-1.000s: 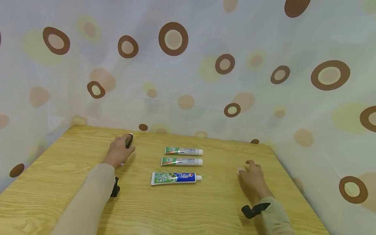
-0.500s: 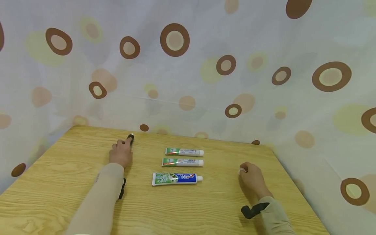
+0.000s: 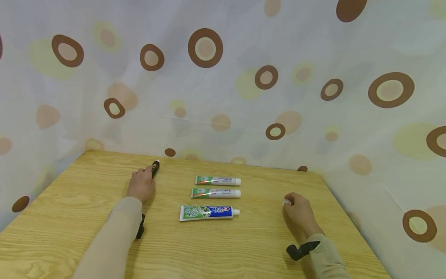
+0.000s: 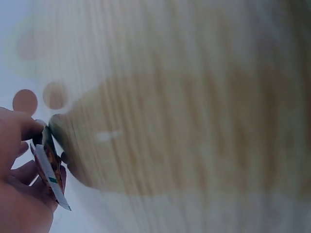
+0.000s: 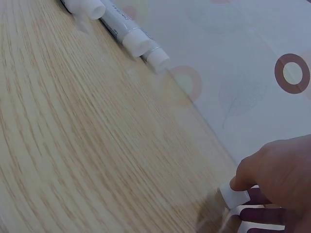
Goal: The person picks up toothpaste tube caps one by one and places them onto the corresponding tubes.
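Note:
In the left wrist view my left hand [image 4: 22, 179] grips a black toothpaste tube [image 4: 47, 141], its flat white crimped end showing between the fingers. From the head view, the dark end of that tube, tipped in white, sticks out past the left hand [image 3: 141, 185] at the table's back left. My right hand [image 3: 300, 212], at the right side, pinches a white-capped tube [image 5: 234, 195] between thumb and fingers; most of it is hidden behind the hand. Between the hands lie a green-and-blue toothpaste tube [image 3: 209, 212] and two smaller green-and-white toothpaste tubes [image 3: 224, 193], caps pointing right.
Everything rests on a wood-grain table [image 3: 216, 248]. A pale curtain [image 3: 240, 104] with brown rings hangs along its back and sides. Black camera mounts [image 3: 302, 250] are strapped at the wrists.
The left hand has shifted its hold on the black tube, its fingers now lower along it. The right fingers have closed on the white cap. The three middle tubes stayed put.

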Demonstrator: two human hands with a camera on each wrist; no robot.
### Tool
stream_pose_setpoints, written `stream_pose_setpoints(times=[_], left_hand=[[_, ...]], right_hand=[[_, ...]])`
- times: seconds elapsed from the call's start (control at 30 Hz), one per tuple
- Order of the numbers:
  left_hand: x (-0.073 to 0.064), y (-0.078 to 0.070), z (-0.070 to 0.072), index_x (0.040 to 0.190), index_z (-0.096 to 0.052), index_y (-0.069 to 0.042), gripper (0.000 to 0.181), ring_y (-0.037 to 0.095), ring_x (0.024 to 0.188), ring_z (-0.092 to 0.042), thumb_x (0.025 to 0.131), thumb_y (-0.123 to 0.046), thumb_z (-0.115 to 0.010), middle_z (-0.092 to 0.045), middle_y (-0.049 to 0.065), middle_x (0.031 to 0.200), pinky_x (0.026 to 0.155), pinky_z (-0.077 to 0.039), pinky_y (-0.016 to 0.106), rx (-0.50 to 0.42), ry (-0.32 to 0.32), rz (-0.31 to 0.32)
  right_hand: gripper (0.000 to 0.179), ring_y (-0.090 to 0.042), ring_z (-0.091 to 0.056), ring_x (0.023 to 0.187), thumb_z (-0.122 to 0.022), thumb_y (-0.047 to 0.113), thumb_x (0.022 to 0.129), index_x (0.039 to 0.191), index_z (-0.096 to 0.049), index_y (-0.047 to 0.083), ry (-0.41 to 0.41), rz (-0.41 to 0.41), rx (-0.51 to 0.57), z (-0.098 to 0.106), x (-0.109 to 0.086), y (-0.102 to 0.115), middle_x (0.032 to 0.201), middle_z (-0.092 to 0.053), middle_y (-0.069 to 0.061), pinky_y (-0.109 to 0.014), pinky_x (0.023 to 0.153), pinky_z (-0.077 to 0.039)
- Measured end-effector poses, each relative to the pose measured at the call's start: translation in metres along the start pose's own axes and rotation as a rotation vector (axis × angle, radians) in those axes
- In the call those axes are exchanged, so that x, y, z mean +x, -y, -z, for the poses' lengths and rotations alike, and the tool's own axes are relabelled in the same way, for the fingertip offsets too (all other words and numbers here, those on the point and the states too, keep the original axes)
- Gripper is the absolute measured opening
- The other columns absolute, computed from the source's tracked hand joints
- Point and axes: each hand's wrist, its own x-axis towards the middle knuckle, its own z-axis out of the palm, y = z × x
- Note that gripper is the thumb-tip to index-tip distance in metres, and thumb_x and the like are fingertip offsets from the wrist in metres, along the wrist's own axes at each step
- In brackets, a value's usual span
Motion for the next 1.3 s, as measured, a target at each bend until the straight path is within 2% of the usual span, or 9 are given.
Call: stream_pose_setpoints(times=[0.2, 0.4, 0.57, 0.7, 0.8, 0.9, 1.03, 1.3], left_hand=[[0.002, -0.002, 0.004, 0.144, -0.038, 0.012, 0.048, 0.059, 0.115, -0.05, 0.1, -0.005, -0.045, -0.051, 0.041, 0.13, 0.095, -0.045, 0.064, -0.048, 0.025, 0.002], [0.0, -0.003, 0.009, 0.141, -0.045, 0.01, 0.042, 0.05, 0.113, -0.058, 0.103, -0.008, -0.044, -0.058, 0.035, 0.124, 0.093, -0.05, 0.058, -0.092, 0.025, -0.037], [-0.002, -0.006, 0.017, 0.14, -0.047, 0.01, 0.041, 0.041, 0.107, -0.061, 0.103, -0.007, -0.042, -0.059, 0.033, 0.126, 0.083, -0.05, 0.049, -0.146, 0.024, -0.075], [-0.006, -0.009, 0.024, 0.141, -0.047, 0.008, 0.042, 0.032, 0.092, -0.058, 0.103, -0.006, -0.041, -0.058, 0.033, 0.128, 0.073, -0.045, 0.04, -0.184, 0.024, -0.089], [-0.011, -0.01, 0.027, 0.141, -0.049, 0.006, 0.041, 0.029, 0.086, -0.056, 0.103, -0.007, -0.042, -0.058, 0.031, 0.128, 0.069, -0.044, 0.037, -0.208, 0.02, -0.108], [-0.016, -0.011, 0.029, 0.139, -0.053, 0.004, 0.038, 0.033, 0.092, -0.061, 0.103, -0.006, -0.046, -0.059, 0.03, 0.129, 0.072, -0.048, 0.04, -0.21, 0.01, -0.145], [-0.021, -0.011, 0.029, 0.135, -0.058, 0.002, 0.035, 0.038, 0.109, -0.063, 0.102, -0.006, -0.05, -0.061, 0.027, 0.129, 0.081, -0.052, 0.046, -0.195, -0.004, -0.19], [-0.03, -0.011, 0.029, 0.131, -0.063, -0.002, 0.032, 0.039, 0.113, -0.064, 0.1, -0.008, -0.056, -0.064, 0.023, 0.129, 0.087, -0.055, 0.05, -0.25, -0.04, -0.233]], right_hand=[[0.029, -0.038, -0.063, 0.101, -0.052, 0.008, 0.095, 0.117, -0.062, -0.008, -0.016, 0.005, 0.006, 0.0, -0.001, -0.001, 0.111, -0.066, -0.025, -0.051, 0.086, -0.051], [0.029, -0.038, -0.063, 0.102, -0.053, 0.009, 0.095, 0.117, -0.062, -0.008, -0.02, 0.011, 0.008, -0.001, -0.004, -0.002, 0.112, -0.067, -0.025, -0.051, 0.087, -0.051], [0.029, -0.038, -0.063, 0.101, -0.053, 0.008, 0.095, 0.117, -0.062, -0.009, -0.028, 0.02, 0.008, 0.001, -0.005, -0.003, 0.11, -0.067, -0.025, -0.051, 0.087, -0.051], [0.028, -0.036, -0.064, 0.099, -0.054, 0.008, 0.095, 0.116, -0.062, -0.009, -0.034, 0.03, 0.013, 0.002, -0.006, -0.003, 0.108, -0.067, -0.024, -0.051, 0.085, -0.051], [0.028, -0.036, -0.064, 0.099, -0.055, 0.008, 0.095, 0.116, -0.062, -0.009, -0.038, 0.032, 0.019, 0.002, -0.007, -0.003, 0.108, -0.067, -0.024, -0.051, 0.086, -0.051], [0.029, -0.035, -0.064, 0.1, -0.055, 0.009, 0.094, 0.117, -0.062, -0.009, -0.042, 0.022, 0.023, 0.001, -0.008, -0.003, 0.108, -0.068, -0.024, -0.051, 0.087, -0.051], [0.029, -0.034, -0.064, 0.099, -0.057, 0.008, 0.094, 0.117, -0.062, -0.009, -0.054, 0.016, 0.035, 0.001, -0.009, -0.002, 0.107, -0.068, -0.024, -0.051, 0.086, -0.051], [0.03, -0.035, -0.062, 0.103, -0.054, 0.009, 0.095, 0.119, -0.063, -0.007, -0.06, -0.009, 0.069, -0.002, -0.011, 0.0, 0.109, -0.067, -0.023, -0.051, 0.089, -0.049]])
